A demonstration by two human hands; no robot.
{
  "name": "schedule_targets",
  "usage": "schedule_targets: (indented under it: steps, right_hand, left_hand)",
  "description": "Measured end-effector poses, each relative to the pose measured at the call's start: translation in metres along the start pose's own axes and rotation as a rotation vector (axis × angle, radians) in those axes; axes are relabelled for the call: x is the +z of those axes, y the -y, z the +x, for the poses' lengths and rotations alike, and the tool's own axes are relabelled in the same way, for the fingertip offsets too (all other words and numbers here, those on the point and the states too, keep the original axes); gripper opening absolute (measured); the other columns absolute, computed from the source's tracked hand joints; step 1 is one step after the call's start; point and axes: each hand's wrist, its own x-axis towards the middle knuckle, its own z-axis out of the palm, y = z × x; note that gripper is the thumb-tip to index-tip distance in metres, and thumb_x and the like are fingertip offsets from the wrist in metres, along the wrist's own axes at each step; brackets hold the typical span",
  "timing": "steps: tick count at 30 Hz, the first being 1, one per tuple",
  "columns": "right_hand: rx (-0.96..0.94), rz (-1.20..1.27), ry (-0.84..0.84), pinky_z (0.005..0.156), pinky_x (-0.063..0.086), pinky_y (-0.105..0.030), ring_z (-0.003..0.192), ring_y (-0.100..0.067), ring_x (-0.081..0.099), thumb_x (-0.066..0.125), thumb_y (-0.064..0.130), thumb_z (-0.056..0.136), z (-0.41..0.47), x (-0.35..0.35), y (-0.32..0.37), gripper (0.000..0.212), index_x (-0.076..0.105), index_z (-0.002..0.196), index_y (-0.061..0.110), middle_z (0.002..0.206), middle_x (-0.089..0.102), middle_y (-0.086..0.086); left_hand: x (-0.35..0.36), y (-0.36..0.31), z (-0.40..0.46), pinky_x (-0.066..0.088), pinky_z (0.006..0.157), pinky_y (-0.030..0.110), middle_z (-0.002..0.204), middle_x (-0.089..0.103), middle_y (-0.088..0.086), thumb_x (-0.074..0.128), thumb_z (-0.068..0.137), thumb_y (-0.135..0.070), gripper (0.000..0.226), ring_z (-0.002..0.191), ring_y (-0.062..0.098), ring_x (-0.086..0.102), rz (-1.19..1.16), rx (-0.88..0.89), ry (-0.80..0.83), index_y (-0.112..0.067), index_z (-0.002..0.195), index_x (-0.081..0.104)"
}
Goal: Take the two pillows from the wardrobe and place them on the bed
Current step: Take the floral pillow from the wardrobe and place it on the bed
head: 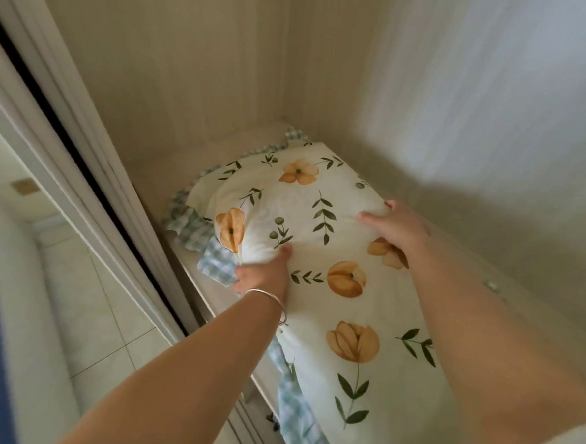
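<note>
Pillow [319, 223] in wardrobe [226, 63] | left hand [264, 275] gripping | right hand [394, 224] gripping

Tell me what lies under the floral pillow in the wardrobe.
Blue-green checked fabric pokes out beneath the floral pillow, along its left edge. Whether it is the second pillow cannot be told; the rest is covered.

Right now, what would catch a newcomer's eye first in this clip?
The floral pillow fills the middle, lying inside the wardrobe, with blue checked fabric along its left edge. Both bare arms reach in: the left hand, with a bracelet on its wrist, grips the left edge, and the right hand presses the far side.
</note>
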Motion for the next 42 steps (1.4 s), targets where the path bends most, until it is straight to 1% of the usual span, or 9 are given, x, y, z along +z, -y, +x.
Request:
schedule_targets:
  steps: [3,6,12,15,20,26,32,37,42]
  right_hand:
    - [0.003,0.184,0.116,0.055,0.060,-0.038,0.058,-0.017,0.072,0.076,0.066,0.050,0.004,-0.008,-0.010,0.071,0.055,0.107,0.030,0.066,0.075,0.002]
    - [0.018,0.260,0.228,0.066,0.060,-0.049,0.066,-0.022,0.074,0.083,0.063,0.041,0.014,-0.010,-0.015,0.074,0.062,0.102,0.027,0.075,0.077,-0.003]
    - [0.078,0.292,0.266,0.069,0.058,-0.038,0.072,-0.023,0.072,0.082,0.060,0.050,0.020,-0.015,-0.021,0.055,0.060,0.084,0.022,0.080,0.074,-0.006]
    - [0.104,0.346,0.263,0.056,0.048,-0.025,0.072,-0.020,0.069,0.079,0.051,0.061,0.012,-0.018,-0.023,0.053,0.068,0.095,0.012,0.083,0.072,-0.006]
    - [0.160,0.484,0.333,0.081,0.056,-0.041,0.076,-0.029,0.073,0.085,0.047,0.052,-0.012,-0.014,-0.036,0.060,0.071,0.098,0.012,0.084,0.076,-0.011]
    - [0.154,0.612,0.382,0.076,0.055,-0.037,0.078,-0.030,0.073,0.080,0.039,0.062,-0.070,-0.020,-0.041,0.053,0.068,0.104,0.009,0.088,0.076,-0.014]
    - [0.060,0.757,0.312,0.072,0.054,-0.035,0.084,-0.030,0.072,0.074,0.040,0.067,-0.148,-0.013,-0.041,0.049,0.066,0.107,0.013,0.093,0.076,-0.012]
    - [-0.085,0.802,0.127,0.073,0.054,-0.035,0.088,-0.027,0.070,0.076,0.041,0.060,-0.209,-0.013,-0.032,0.059,0.062,0.113,0.018,0.097,0.074,-0.009]
    - [-0.186,0.856,0.049,0.068,0.053,-0.032,0.083,-0.021,0.071,0.069,0.050,0.062,-0.271,-0.002,-0.026,0.055,0.062,0.109,0.022,0.093,0.074,-0.003]
  left_hand:
    - [-0.005,0.000,0.006,0.051,0.082,0.039,0.108,0.061,0.011,0.078,0.056,-0.059,0.099,0.094,0.031,0.061,-0.079,0.000,0.100,-0.007,0.132,0.041]
    - [-0.008,-0.002,0.012,0.053,0.089,0.042,0.096,0.064,0.011,0.076,0.057,-0.058,0.089,0.088,0.031,0.065,-0.011,0.014,0.118,-0.007,0.125,0.049]
    - [-0.009,-0.007,0.021,0.054,0.080,0.038,0.089,0.065,0.013,0.071,0.076,-0.046,0.067,0.078,0.029,0.064,0.050,0.049,0.168,-0.003,0.123,0.050]
    - [-0.013,-0.016,0.018,0.057,0.076,0.040,0.095,0.069,0.019,0.073,0.071,-0.045,0.071,0.080,0.033,0.068,0.005,0.039,0.249,-0.005,0.125,0.050]
    - [-0.026,-0.019,0.011,0.058,0.078,0.051,0.095,0.072,0.018,0.080,0.048,-0.057,0.089,0.080,0.036,0.072,-0.011,0.112,0.341,-0.013,0.120,0.054]
    - [-0.070,-0.009,-0.012,0.059,0.076,0.050,0.095,0.073,0.016,0.084,0.045,-0.057,0.089,0.081,0.034,0.072,0.008,0.234,0.410,-0.017,0.119,0.054]
    - [-0.124,-0.008,-0.039,0.059,0.075,0.043,0.102,0.071,0.010,0.081,0.066,-0.049,0.069,0.087,0.030,0.070,0.029,0.446,0.465,-0.023,0.122,0.052]
    - [-0.168,0.006,-0.061,0.057,0.084,0.048,0.108,0.072,0.003,0.081,0.049,-0.061,0.082,0.092,0.027,0.070,-0.007,0.609,0.478,-0.032,0.121,0.055]
    - [-0.209,0.020,-0.087,0.053,0.091,0.046,0.114,0.065,-0.004,0.078,0.065,-0.050,0.070,0.102,0.022,0.063,-0.072,0.800,0.389,-0.030,0.125,0.048]
